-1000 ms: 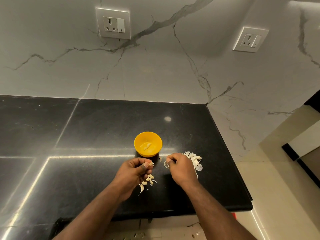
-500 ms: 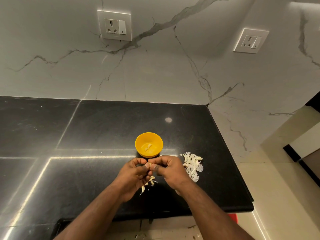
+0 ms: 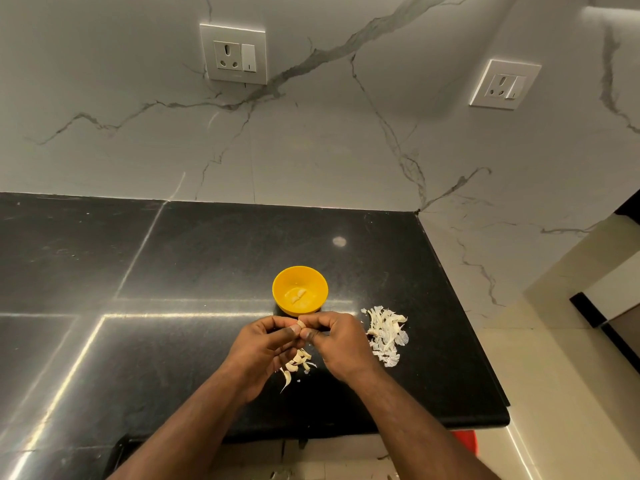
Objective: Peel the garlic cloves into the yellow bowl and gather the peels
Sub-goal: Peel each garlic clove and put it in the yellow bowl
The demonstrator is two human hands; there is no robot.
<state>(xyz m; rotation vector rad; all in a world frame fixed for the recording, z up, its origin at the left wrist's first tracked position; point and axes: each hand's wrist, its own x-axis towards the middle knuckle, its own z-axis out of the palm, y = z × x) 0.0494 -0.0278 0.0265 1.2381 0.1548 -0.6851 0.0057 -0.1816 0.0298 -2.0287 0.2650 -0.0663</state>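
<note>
Head view shows a black polished stone worktop [image 3: 173, 271] running to its right edge. Left hand [image 3: 263, 348] and right hand [image 3: 337, 344] meet near the front edge, fingertips pinched together on one small pale garlic cloveheld between them [image 3: 301, 323] — both hands curled narrowly round it. Beneath them, on the worktop, lies a small heap of loose cloves and skins [image 3: 296, 363]. Just behind the hands stands the round yellow plastic bowl [image 3: 300, 275], with peeled cloves [image 3: 297, 295] inside. Further right, near the right edge, a pile of white papery peels [image 3: 386, 332] lies apart from the bowl.
</note>
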